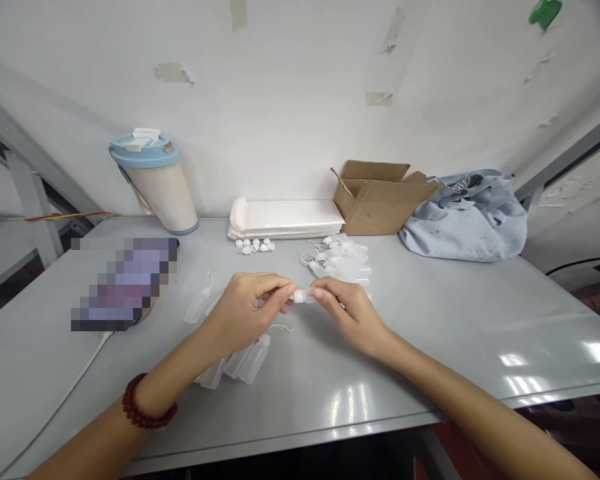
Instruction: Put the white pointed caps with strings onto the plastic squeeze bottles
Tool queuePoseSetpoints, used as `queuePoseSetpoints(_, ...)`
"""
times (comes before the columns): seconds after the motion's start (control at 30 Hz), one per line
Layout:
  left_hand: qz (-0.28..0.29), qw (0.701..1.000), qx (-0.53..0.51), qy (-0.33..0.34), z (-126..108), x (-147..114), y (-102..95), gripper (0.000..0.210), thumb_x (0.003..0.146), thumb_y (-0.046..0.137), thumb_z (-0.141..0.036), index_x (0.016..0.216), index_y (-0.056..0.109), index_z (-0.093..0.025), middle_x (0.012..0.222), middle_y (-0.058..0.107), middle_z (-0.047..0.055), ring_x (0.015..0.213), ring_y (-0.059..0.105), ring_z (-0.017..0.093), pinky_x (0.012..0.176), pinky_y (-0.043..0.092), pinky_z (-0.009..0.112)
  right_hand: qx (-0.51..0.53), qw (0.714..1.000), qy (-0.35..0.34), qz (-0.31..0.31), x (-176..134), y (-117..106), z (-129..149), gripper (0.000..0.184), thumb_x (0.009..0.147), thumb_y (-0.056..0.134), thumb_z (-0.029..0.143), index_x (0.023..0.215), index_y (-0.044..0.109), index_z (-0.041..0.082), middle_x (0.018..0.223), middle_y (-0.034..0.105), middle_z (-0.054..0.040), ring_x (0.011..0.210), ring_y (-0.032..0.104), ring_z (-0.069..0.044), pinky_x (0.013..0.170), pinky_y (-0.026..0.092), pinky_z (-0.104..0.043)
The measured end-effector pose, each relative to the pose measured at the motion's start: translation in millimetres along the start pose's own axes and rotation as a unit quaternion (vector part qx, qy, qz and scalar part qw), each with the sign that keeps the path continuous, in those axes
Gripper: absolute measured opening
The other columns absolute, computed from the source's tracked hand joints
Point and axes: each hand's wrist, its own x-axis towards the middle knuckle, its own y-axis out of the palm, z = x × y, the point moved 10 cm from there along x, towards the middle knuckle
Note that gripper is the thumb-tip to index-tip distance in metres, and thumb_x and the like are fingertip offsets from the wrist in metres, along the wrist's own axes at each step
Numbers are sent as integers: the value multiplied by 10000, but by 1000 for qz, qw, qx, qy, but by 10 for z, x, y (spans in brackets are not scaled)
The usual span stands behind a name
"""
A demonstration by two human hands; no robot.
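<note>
Over the middle of the table, both hands meet at a small translucent plastic squeeze bottle point(310, 295) with a white cap point(299, 297) at its left end. My left hand point(247, 310) pinches the cap end between thumb and fingers. The bottle's body is in the closed fingers of my right hand point(353, 313), which hide most of it. Under and beside my left forearm lie several similar bottles point(254, 360) with thin strap-like pieces at their necks. Another pile of bottles point(343, 257) lies just beyond my right hand. Several loose white caps point(255, 245) sit farther back.
A stack of white padded envelopes point(290, 217) and an open cardboard box point(383, 207) stand against the wall. A grey-blue cloth bag point(470, 220) is at right. A tumbler point(160, 187) stands back left, near a blurred-out phone point(130, 280) with a white cable point(80, 377).
</note>
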Motion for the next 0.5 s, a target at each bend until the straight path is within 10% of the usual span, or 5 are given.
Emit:
queuePoseSetpoints(0.23, 99, 986, -69, -113, 157, -37, 214, 288, 890, 496, -389, 795, 667, -178, 703, 648, -3, 631, 622, 130, 564, 490, 219, -19, 999, -34, -10, -7, -31, 63, 253, 946, 426, 277, 843, 611, 140, 676, 582, -12, 598, 504, -116, 570, 383, -221)
queuePoseSetpoints(0.5, 116, 986, -92, -83, 45, -68, 269, 265, 879, 523, -337, 699, 613, -165, 605, 602, -20, 567, 588, 113, 542, 465, 210, 41, 999, 23, 26, -22, 27, 0, 298, 949, 396, 314, 748, 554, 162, 590, 463, 27, 549, 428, -104, 543, 337, -231)
